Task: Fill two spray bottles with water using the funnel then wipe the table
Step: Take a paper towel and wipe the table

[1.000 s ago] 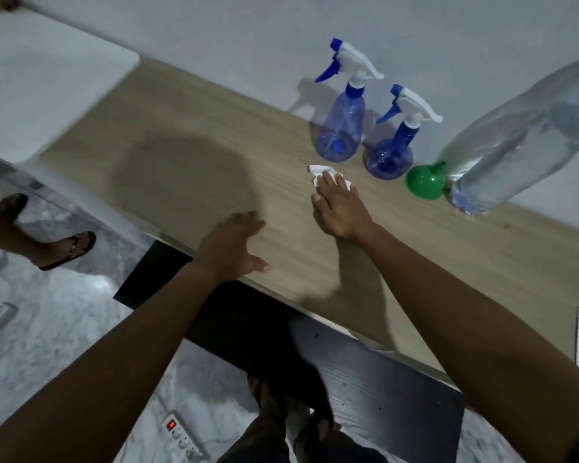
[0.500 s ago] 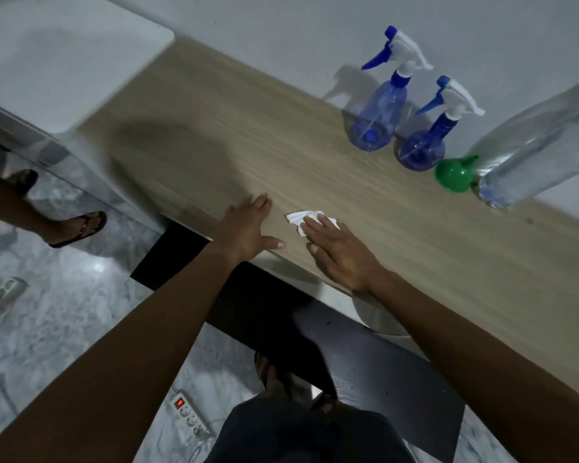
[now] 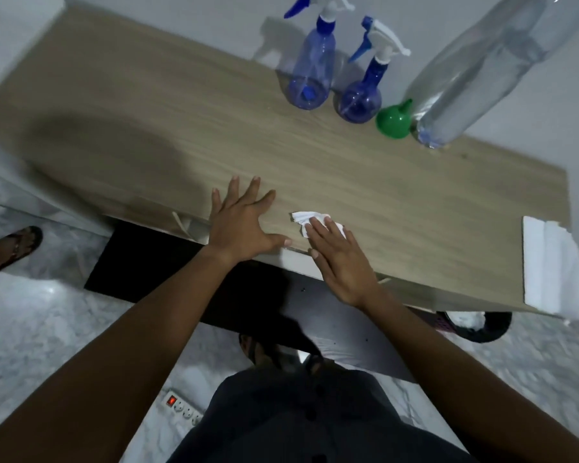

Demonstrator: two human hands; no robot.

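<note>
The right hand (image 3: 340, 262) lies flat on the worktop (image 3: 398, 202) near its front edge, fingers (image 3: 318, 233) stretched out and pressing a crumpled white tissue (image 3: 306, 219) to the wood; nothing is clasped, the tissue is only pinned under the fingertips and pokes out beyond them to the left. The left hand (image 3: 239, 225) rests palm-down just left of those fingers, its own fingers spread wide and holding nothing, thumb tip close to the right hand's thumb without clearly touching.

Well beyond the right fingers, at the back against the wall, stand two blue spray bottles: the left bottle (image 3: 311, 66) with its white-and-blue trigger head partly cut off by the frame top, and the right bottle (image 3: 361, 95), rounder at the base, just beside it. Both are upright with heads on. Whether they hold water I cannot tell for sure. Right of them a green funnel (image 3: 393, 120) lies on its side, spout pointing up and right, touching or nearly touching the base of a large clear water bottle (image 3: 475, 71).

Far right of the fingers, at the worktop's end, a white sheet (image 3: 549, 265) overhangs the edge. A power strip (image 3: 181, 407) lies on the marble floor below
</note>
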